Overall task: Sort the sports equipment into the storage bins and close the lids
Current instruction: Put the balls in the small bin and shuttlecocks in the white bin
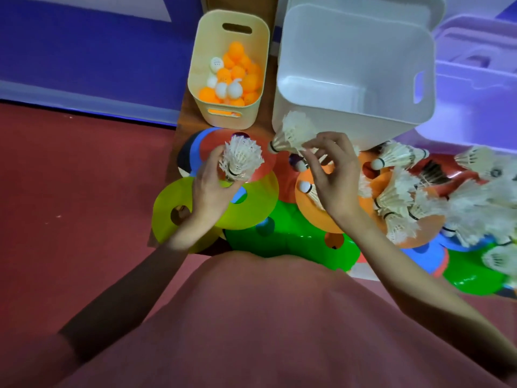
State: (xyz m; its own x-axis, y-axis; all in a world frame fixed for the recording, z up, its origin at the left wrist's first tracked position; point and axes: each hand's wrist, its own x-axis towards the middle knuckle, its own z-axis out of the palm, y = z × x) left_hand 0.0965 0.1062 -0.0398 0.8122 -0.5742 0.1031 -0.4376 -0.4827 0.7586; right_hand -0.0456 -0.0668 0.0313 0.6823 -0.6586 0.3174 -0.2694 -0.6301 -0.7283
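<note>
Shuttlecocks [242, 158] (white, feathered) pinched in both hands: left [212, 189], right [333, 177].

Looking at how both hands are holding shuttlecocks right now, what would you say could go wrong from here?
1. The right hand only pinches its shuttlecock at the feathers, so it might slip before reaching the white bin.
2. The left hand grips stacked shuttlecocks near the beige bin of table tennis balls; mis-sorting is possible.
</note>
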